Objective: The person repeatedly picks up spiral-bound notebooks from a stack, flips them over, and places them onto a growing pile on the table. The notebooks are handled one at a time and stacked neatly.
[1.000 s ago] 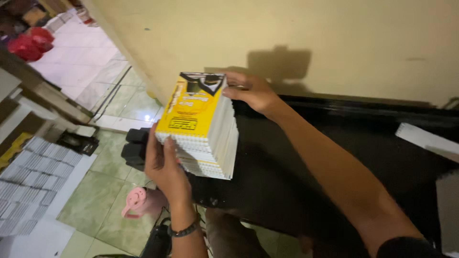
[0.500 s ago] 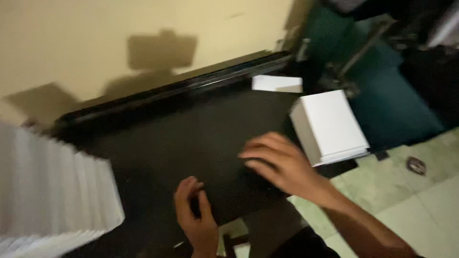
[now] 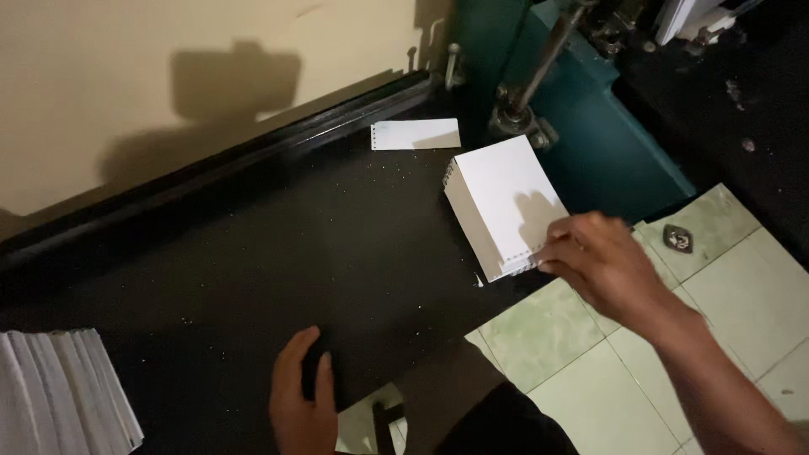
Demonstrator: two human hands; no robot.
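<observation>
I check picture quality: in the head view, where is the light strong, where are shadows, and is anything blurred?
Head view: sharp, no motion blur; white paper stack brightest, with the right hand casting a shadow on it; a dark shadow on the beige wall; black table dim, left hand underlit.

White punched paper stack (image 3: 504, 202), flat, table edge.

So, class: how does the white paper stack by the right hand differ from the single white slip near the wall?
The white paper stack is thick, many sheets deep; the single slip lies flat and thin. The right hand touches the stack's corner; the slip lies untouched. Both are white, with punched holes along one edge, on the black table.
</observation>
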